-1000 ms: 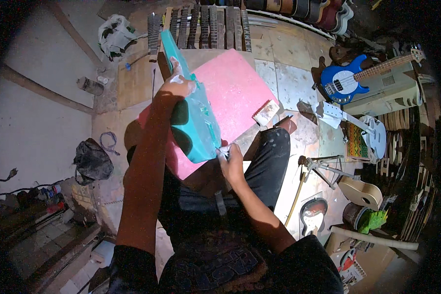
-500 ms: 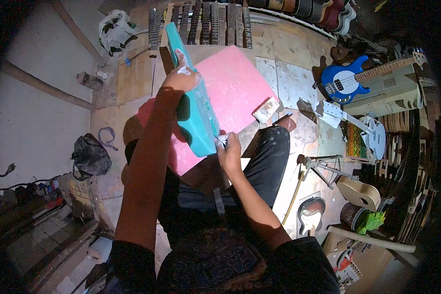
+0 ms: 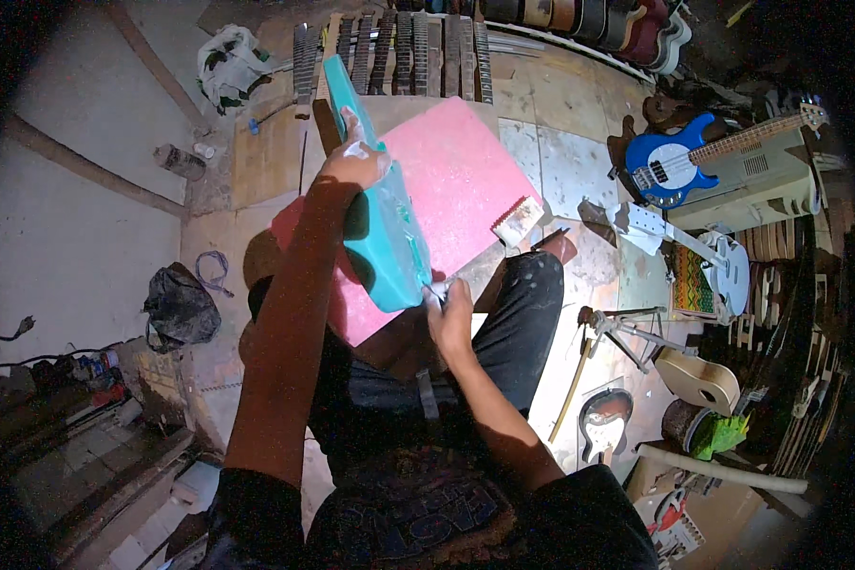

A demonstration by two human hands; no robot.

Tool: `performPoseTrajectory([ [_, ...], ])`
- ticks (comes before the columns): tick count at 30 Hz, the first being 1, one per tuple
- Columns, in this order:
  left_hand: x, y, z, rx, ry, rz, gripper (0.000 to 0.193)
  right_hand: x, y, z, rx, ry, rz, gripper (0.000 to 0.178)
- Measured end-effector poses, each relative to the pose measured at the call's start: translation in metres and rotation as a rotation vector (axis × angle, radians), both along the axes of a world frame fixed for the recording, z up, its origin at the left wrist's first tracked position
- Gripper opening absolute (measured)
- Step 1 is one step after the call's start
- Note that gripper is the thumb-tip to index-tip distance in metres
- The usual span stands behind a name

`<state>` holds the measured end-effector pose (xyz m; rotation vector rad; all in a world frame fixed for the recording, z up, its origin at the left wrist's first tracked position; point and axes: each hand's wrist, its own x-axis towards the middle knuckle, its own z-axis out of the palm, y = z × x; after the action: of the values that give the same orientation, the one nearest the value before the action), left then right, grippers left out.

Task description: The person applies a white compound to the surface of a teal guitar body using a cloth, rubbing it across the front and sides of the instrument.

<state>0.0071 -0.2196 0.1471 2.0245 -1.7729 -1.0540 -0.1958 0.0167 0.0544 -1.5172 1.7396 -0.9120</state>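
Note:
A glossy turquoise guitar body (image 3: 389, 256) stands tilted over my lap, turned so that its edge shows. My left hand (image 3: 356, 163) grips it round its upper part, with white residue on the skin and the thumb along the edge. At the lower right corner of the body, my right hand (image 3: 451, 309) pinches a small, thin, dark tool (image 3: 436, 293) against the edge; most of it is hidden by the fingers. Beneath lies a pink sheet (image 3: 465, 180), and a cream scraper with a toothed edge (image 3: 517, 222) rests on its right corner.
Several guitar necks (image 3: 413, 57) lie in a row at the far side. To the right are a blue bass guitar (image 3: 673, 161), a white guitar (image 3: 727, 271), a stand (image 3: 622, 328) and an acoustic guitar body (image 3: 698, 380). A black plastic bag (image 3: 180, 309) sits at left.
The guitar body and both hands sit slightly lower in view. My right hand has shifted a little to the right along the lower corner, its fingers still pinched on the tool.

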Motion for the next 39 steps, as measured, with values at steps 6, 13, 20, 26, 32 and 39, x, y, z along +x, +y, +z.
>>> performPoseTrajectory([
  [6,0.002,0.005,0.009,0.026,0.070,-0.009,0.118,0.007,0.000,-0.009,-0.151,-0.073,-0.023,0.023],
  [13,-0.003,0.013,0.030,0.112,0.063,0.012,0.115,0.009,-0.012,-0.008,-0.068,-0.054,-0.033,0.026],
  [20,0.004,0.007,0.027,0.086,0.089,0.011,0.118,0.007,-0.012,-0.006,-0.162,-0.024,-0.006,0.023],
  [26,0.012,0.001,0.000,0.057,0.141,0.004,0.118,0.007,0.009,-0.005,-0.024,-0.080,-0.041,0.022],
  [32,0.000,-0.003,0.008,0.051,0.034,0.027,0.117,0.017,-0.021,-0.004,-0.130,-0.079,-0.077,0.021],
  [39,0.000,0.001,0.008,-0.005,0.033,-0.032,0.117,0.023,-0.015,-0.014,-0.048,-0.187,-0.194,0.020],
])
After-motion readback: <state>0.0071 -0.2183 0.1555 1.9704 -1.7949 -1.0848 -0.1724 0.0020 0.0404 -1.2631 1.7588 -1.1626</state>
